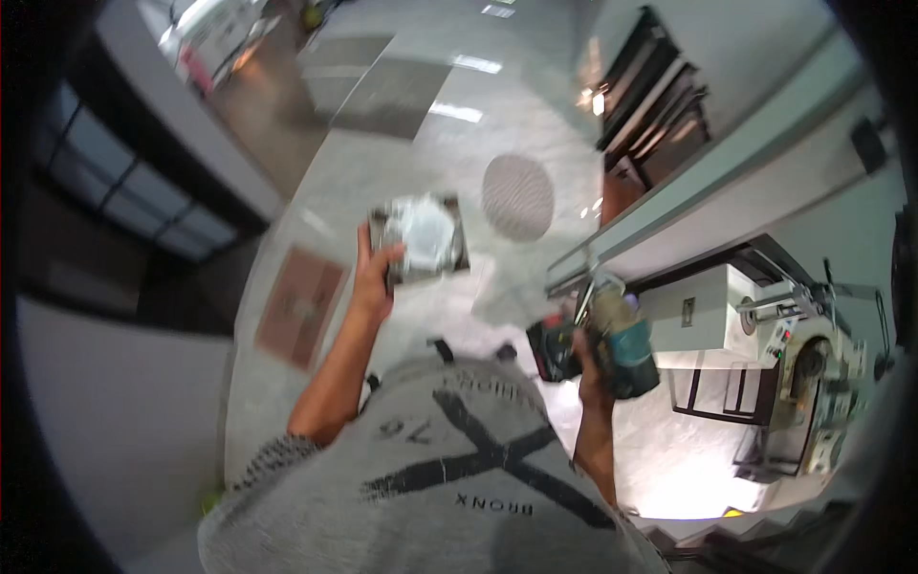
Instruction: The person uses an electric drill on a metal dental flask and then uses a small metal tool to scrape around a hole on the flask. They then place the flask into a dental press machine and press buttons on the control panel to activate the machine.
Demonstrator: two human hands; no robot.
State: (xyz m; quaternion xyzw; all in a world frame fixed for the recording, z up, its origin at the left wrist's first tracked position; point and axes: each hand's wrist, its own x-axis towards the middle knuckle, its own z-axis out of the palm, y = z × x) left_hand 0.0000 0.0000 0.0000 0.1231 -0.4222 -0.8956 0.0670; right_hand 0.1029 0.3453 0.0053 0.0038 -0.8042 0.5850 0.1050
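Note:
My left hand (376, 277) grips a dark square piece (387, 263) with a whitish, roughly round thing (423, 232) on it, held out over the floor. What the whitish thing is I cannot make out. My right hand (588, 368) is closed on a bundle of things: a dark black-and-red object (553, 349), which looks like a tool, and a bottle-like container (628, 346) with a teal lower part and a pale top. Thin metal parts stick up between them, blurred.
Below me are a pale glossy floor (497, 287), an oval grey mat (518, 196) and a brownish square (298, 306). At right are a long ledge (717, 191) and a white machine (703, 320). Dark racks (650, 86) stand upper right; a grid window (134, 182) is at left.

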